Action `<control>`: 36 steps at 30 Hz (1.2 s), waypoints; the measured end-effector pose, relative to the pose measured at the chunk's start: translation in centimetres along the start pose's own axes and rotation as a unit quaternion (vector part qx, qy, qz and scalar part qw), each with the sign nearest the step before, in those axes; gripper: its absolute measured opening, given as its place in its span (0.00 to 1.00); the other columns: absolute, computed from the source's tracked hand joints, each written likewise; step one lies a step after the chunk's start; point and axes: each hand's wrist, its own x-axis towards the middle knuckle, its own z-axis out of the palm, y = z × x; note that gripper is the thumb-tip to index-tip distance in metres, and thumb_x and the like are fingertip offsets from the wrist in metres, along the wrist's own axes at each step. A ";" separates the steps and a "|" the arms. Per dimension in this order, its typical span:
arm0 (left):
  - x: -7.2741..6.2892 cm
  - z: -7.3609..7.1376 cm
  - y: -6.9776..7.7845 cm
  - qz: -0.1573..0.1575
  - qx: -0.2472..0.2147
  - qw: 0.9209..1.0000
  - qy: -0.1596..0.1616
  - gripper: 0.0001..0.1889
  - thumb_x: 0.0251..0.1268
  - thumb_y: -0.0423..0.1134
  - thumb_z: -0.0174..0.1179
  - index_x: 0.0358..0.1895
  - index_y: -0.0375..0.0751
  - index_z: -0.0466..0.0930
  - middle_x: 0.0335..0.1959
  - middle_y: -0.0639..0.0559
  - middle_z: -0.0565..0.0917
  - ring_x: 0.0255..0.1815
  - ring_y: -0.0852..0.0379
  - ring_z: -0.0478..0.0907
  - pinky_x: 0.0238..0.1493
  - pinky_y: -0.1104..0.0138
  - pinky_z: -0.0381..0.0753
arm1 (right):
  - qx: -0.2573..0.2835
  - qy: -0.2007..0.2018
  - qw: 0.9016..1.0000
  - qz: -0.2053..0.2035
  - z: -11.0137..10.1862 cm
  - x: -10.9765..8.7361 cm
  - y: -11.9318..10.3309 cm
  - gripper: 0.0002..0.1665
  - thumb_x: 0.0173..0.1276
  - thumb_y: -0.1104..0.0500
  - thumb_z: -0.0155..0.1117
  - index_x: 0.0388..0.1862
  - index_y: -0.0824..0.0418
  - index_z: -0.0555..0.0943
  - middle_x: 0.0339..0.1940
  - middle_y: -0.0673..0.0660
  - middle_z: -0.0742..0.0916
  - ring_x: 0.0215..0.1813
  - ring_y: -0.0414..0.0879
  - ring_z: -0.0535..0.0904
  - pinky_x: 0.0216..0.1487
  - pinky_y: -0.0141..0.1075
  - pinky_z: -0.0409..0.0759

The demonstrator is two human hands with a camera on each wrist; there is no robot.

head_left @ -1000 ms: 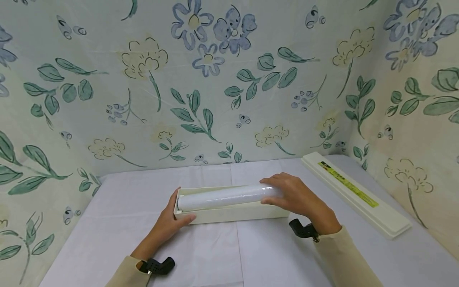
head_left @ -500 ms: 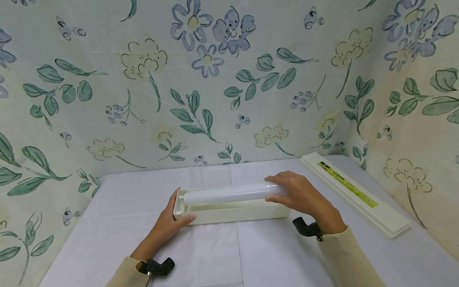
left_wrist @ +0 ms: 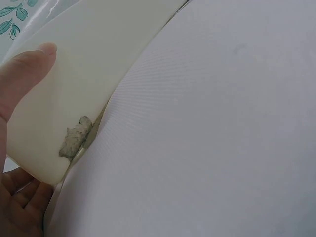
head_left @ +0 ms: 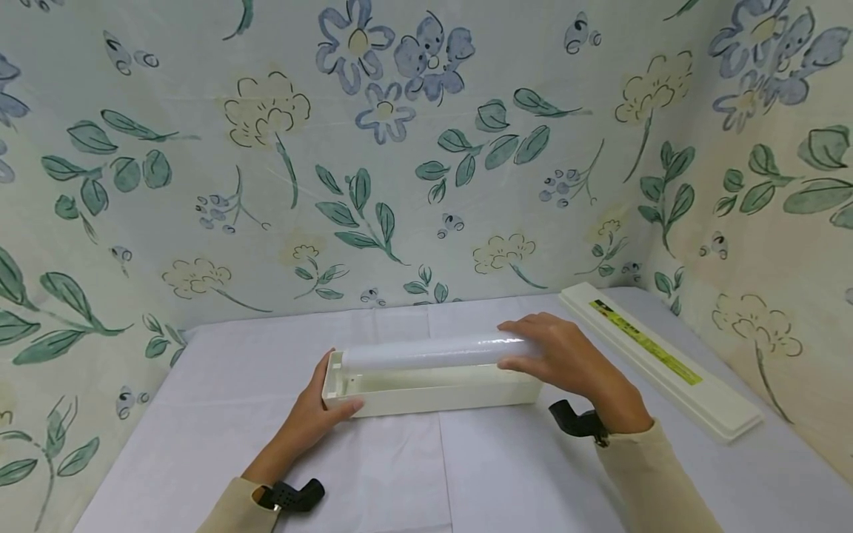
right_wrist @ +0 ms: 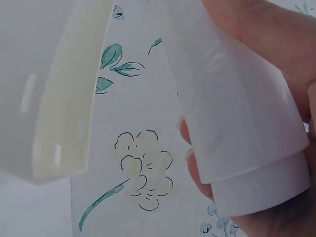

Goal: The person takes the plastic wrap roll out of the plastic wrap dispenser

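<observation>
A glossy white roll of cling film (head_left: 426, 353) is raised at a slight tilt over the back side of a long cream plastic box (head_left: 440, 400). My right hand (head_left: 569, 363) grips the roll's right end, thumb on the near side and fingers on the far side. In the right wrist view, a narrower end piece (right_wrist: 261, 185) sticks out of the roll, apart from the box. My left hand (head_left: 318, 403) holds the box's left end, its thumb (left_wrist: 29, 69) on the front wall and other fingers at the end. The roll hides part of the box's back edge.
A long cream lid (head_left: 723, 411) with a yellow-green label lies slantwise on the white cloth-covered table (head_left: 386, 474) at the right. Flower-patterned cloth (head_left: 373, 244) stands behind the table and along its sides. A grey patch (left_wrist: 75, 139) marks the box's front.
My right hand has lifted the cling film roll up, back and slightly right, baring more of the box's inside. My left hand and the box have stayed nearly still.
</observation>
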 end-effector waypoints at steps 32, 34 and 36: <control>0.1 0.1 -0.2 -0.005 0.005 1.000 -0.001 0.56 0.52 0.54 0.71 0.78 0.55 0.39 0.72 0.47 0.63 0.68 0.45 0.63 0.66 0.42 0.59 | -0.013 0.060 0.998 -0.020 -1.7 -0.7 1.3 0.31 0.52 0.48 0.78 0.54 0.59 0.83 0.48 0.58 0.86 0.44 0.50 0.82 0.39 0.44 0.82; 0.1 0.1 -0.2 -0.005 0.005 1.000 -0.001 0.56 0.52 0.54 0.71 0.78 0.55 0.39 0.72 0.47 0.62 0.68 0.44 0.63 0.65 0.41 0.59 | -0.015 0.060 0.998 -0.016 -1.8 -0.8 1.4 0.31 0.53 0.49 0.77 0.54 0.60 0.83 0.48 0.58 0.86 0.44 0.50 0.82 0.39 0.44 0.82; 0.1 0.0 -0.2 -0.005 0.005 1.000 0.000 0.56 0.52 0.54 0.71 0.78 0.55 0.39 0.72 0.46 0.62 0.69 0.44 0.63 0.65 0.41 0.59 | -0.018 0.059 0.998 -0.012 -1.9 -0.8 1.5 0.31 0.53 0.49 0.77 0.54 0.60 0.82 0.48 0.58 0.86 0.42 0.49 0.81 0.38 0.43 0.82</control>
